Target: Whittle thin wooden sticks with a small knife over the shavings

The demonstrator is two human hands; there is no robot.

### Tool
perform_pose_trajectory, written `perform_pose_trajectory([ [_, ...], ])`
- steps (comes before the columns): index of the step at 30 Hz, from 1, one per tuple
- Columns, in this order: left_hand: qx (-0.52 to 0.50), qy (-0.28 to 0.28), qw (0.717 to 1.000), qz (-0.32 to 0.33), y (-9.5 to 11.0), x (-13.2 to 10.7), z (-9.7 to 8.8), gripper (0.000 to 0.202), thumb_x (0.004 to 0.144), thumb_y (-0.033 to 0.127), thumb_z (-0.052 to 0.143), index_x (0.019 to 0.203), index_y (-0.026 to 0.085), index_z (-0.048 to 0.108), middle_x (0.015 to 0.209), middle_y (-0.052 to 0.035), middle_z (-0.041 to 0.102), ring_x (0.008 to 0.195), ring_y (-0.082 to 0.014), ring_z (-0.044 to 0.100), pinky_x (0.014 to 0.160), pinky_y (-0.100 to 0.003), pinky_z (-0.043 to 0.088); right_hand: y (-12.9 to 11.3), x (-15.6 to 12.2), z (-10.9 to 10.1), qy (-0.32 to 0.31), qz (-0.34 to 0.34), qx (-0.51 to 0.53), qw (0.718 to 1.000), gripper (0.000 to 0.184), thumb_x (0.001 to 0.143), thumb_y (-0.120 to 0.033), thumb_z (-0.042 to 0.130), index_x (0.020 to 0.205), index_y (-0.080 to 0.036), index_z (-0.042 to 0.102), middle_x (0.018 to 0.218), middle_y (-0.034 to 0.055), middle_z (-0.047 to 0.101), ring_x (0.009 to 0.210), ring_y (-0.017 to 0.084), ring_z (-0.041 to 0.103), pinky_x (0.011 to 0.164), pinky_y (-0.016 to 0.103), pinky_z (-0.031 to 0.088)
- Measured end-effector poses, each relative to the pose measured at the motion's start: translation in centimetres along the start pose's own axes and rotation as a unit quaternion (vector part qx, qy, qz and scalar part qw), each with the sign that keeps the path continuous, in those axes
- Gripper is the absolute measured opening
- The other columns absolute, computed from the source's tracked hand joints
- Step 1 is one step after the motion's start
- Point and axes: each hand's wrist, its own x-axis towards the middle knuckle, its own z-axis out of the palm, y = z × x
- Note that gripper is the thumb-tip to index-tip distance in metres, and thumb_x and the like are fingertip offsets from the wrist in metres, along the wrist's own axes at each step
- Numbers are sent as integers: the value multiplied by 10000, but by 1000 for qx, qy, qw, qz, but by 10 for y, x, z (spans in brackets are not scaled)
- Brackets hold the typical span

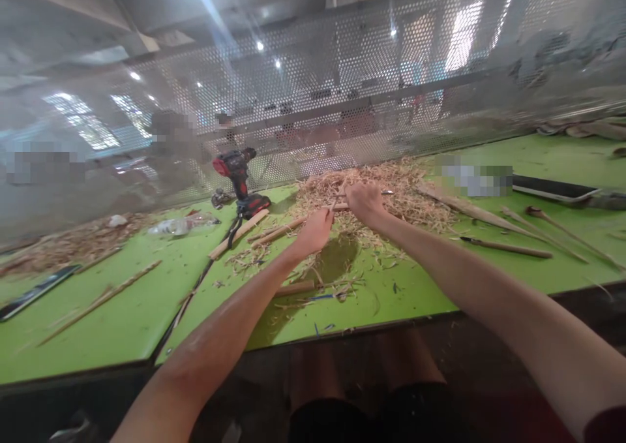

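Head view: here's the left hand, fingers closed on a slim pale wooden piece that sits between both hands, in front of the heaped shavings. Just beside it, the right hand is curled, knuckles up; how tightly, and around what, can't be told. Left of them, a cordless drill stands upright on the green tabletop.

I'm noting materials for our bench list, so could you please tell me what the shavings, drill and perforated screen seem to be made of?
The shavings look like raw wood or bamboo: pale, curled strips. The drill seems cased in matte plastic, moulded in red and black. The perforated screen is probably metal, grey with regular holes; coating unclear.
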Motion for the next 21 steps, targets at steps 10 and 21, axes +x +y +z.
perform_pose_trajectory([
  [10,137,93,983,80,-12,-6,5,343,1018,134,603,794,269,380,664,39,345,655,-193,303,695,-341,181,-3,5,12,-11,28,27,999,420,1088,-92,341,1246,-56,729,1136,231,793,1034,280,745,799,305,474],
  [21,224,65,972,27,2,-17,9,344,1047,163,532,784,273,340,647,33,331,647,-206,327,699,-340,199,16,18,23,-18,86,45,995,341,1045,-36,467,1208,-33,766,1103,247,795,1048,271,752,836,291,500],
])
